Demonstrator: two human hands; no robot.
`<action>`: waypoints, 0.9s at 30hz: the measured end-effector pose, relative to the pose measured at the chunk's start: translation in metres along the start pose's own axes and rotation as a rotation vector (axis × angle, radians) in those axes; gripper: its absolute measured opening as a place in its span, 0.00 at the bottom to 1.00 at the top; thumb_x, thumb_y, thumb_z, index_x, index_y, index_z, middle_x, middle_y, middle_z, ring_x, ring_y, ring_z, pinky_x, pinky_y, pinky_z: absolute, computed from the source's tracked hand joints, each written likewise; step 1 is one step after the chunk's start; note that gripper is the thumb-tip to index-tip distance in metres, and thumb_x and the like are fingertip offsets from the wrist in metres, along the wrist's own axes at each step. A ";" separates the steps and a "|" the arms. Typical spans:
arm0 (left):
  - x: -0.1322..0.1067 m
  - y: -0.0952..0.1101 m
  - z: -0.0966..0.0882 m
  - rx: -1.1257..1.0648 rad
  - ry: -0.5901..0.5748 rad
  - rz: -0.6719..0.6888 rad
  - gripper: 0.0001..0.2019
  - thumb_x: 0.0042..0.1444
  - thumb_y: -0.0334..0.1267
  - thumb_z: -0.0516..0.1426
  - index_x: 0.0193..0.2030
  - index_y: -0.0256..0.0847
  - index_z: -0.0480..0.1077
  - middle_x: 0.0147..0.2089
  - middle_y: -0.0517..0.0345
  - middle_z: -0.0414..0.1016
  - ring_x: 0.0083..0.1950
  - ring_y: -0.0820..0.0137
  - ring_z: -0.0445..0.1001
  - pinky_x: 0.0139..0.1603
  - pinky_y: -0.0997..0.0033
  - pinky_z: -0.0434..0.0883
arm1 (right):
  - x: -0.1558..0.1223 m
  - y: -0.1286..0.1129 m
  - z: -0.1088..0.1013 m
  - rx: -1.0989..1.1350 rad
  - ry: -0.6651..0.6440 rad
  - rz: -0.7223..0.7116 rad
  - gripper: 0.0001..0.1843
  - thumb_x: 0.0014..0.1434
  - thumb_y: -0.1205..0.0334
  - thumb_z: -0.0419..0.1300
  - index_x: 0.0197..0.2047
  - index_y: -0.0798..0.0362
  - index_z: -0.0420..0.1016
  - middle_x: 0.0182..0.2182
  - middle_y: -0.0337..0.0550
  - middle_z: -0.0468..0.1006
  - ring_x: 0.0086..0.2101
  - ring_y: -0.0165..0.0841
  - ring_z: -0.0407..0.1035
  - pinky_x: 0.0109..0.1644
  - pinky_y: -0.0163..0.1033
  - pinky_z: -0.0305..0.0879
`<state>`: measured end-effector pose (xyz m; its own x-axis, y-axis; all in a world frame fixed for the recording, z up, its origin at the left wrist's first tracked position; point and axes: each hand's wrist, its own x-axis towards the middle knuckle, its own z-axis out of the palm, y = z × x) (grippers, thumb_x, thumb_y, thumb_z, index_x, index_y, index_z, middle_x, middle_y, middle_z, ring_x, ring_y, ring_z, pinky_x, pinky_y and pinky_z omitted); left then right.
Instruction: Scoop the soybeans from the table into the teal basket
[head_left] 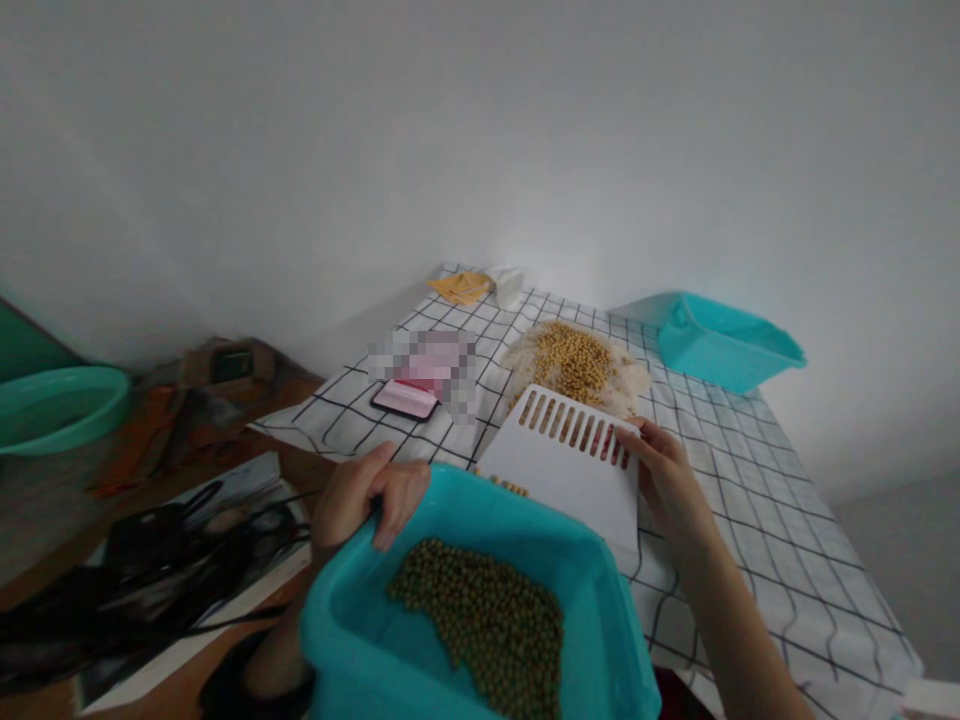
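Observation:
My left hand [375, 495] is closed over the left rim of a teal plastic basin [517, 510] in the foreground. Small dark greenish-brown beans [487, 620] cover much of the basin's floor. My right hand [664, 475] pinches the right edge of a white slotted plastic panel [570, 490], just beyond the basin. A row of slots runs along the panel's far end, and some reddish bits show through a few of them. Behind it lies a heap of yellow beans [574, 362] on a pale sheet. A few more yellow beans [511, 487] show between panel and basin.
A checked cloth [750, 560] covers the table. An angular teal bin [731, 345] stands at the back right. Left of the heap lies a phone [409, 398], partly blurred out. Yellow paper [459, 287] sits at the far corner. Dark cables and a green basin [64, 405] are left.

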<state>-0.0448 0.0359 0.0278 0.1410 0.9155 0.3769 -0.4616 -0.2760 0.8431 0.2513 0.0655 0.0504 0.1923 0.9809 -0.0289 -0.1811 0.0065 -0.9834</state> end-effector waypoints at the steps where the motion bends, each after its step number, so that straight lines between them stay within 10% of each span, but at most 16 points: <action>1: 0.000 0.000 0.000 -0.003 0.001 -0.002 0.35 0.72 0.36 0.39 0.09 0.41 0.57 0.08 0.60 0.54 0.15 0.73 0.54 0.27 0.63 0.56 | -0.001 0.000 0.001 0.013 -0.005 0.006 0.15 0.43 0.55 0.75 0.25 0.52 0.75 0.23 0.37 0.75 0.25 0.30 0.66 0.28 0.34 0.62; 27: 0.006 0.004 -0.020 0.065 -0.230 0.005 0.35 0.74 0.43 0.41 0.11 0.41 0.60 0.09 0.58 0.61 0.16 0.72 0.59 0.29 0.62 0.60 | -0.013 -0.009 -0.002 -0.002 0.180 -0.294 0.12 0.51 0.57 0.73 0.29 0.52 0.75 0.26 0.37 0.79 0.25 0.28 0.69 0.29 0.32 0.61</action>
<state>-0.0630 0.0463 0.0261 0.3381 0.8252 0.4524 -0.4066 -0.3055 0.8610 0.2525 0.0526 0.0594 0.4031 0.8872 0.2244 -0.0913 0.2830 -0.9548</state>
